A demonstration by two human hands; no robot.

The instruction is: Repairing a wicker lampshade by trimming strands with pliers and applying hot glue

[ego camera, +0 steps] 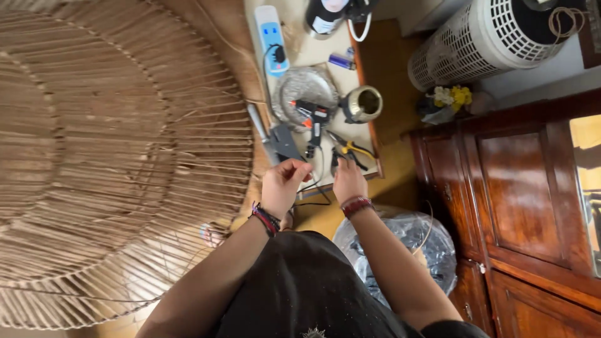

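Bare-armed person in black top; dark corded bracelets [266,219] on left wrist, red woven band [357,205] on right.

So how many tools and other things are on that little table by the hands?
Glue gun: 1
Pliers: 1
Power strip: 1
Lighter: 1
Brass pot: 1
Foil plate: 1
Total: 6

Tan woven rattan frame [119,156]; yellow-handled pliers [350,150]; white lattice basket [482,37]; red-brown cabinet [519,206].
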